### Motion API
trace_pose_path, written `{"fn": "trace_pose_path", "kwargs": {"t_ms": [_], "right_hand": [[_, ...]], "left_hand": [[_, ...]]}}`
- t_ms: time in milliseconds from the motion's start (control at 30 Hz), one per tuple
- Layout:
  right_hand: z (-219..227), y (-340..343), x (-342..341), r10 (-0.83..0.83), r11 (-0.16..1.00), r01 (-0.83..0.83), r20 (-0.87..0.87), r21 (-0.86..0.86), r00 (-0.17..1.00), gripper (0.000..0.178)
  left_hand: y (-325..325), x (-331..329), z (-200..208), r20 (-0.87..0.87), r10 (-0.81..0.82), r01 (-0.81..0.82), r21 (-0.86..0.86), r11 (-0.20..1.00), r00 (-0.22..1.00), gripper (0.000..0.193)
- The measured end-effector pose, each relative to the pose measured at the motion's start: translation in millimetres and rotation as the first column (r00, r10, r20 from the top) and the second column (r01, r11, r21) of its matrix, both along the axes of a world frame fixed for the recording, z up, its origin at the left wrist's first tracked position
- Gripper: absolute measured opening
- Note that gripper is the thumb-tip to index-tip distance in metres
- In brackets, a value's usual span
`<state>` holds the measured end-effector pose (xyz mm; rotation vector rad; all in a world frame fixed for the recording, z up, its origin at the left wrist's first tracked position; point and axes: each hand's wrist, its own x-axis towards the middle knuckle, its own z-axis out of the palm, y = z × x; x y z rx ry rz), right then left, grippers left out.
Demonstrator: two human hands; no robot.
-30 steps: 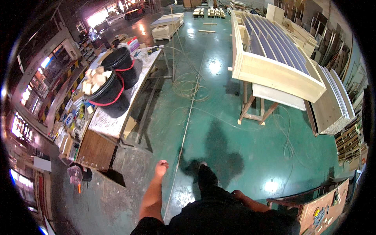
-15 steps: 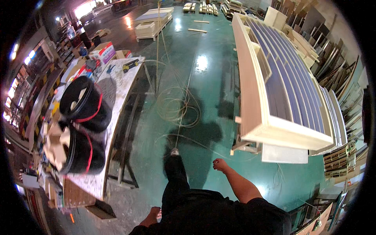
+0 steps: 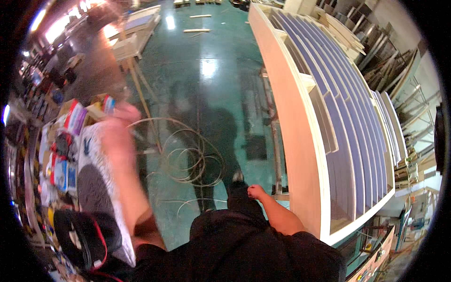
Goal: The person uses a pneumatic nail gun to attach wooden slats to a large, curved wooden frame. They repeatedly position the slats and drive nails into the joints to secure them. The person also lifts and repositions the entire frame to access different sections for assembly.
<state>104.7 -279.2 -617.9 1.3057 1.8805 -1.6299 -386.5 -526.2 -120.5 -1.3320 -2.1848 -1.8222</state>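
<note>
My left arm reaches forward along the edge of the white-topped workbench [image 3: 94, 134]. At its end my left hand [image 3: 124, 115] is smeared by motion near the bench's far corner, so its fingers cannot be made out. The yellow and black hand tool that lay at that corner does not show now; the blurred hand covers about that spot. My right hand [image 3: 256, 191] hangs low in front of my body, fingers curled in a loose fist with nothing seen in it. Right of it stands a long pale wooden cabinet frame [image 3: 293, 122] with blue-grey strips between thin dividers.
Coiled hose [image 3: 159, 118] lies on the green floor ahead, left of my feet. A black bucket [image 3: 110, 230] with a red handle stands on the bench's near end, cardboard boxes [image 3: 74, 117] at its far end. Beyond are stacked panels [image 3: 136, 35] and loose wood strips [image 3: 197, 30].
I have moved forward along the bench; the buckets now sit nearer and lower. My left hand has swung up from beside my body to the bench's far corner. My right hand stays curled.
</note>
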Motion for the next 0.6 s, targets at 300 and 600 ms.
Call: {"fn": "trace_pose_path", "kwargs": {"t_ms": [300,600], "right_hand": [[15,212,-298,0.261,0.964,-0.256,0.065,-0.078,0.963,0.019],[71,406,-628,0.406,0.894,-0.367,-0.12,0.256,0.906,0.028]], "left_hand": [[212,-19,258,-0.862,-0.239,0.647,0.126,0.752,0.446,0.025],[436,-215,229,-0.859,-0.228,0.645,0.146,0.75,0.459,0.027]]}}
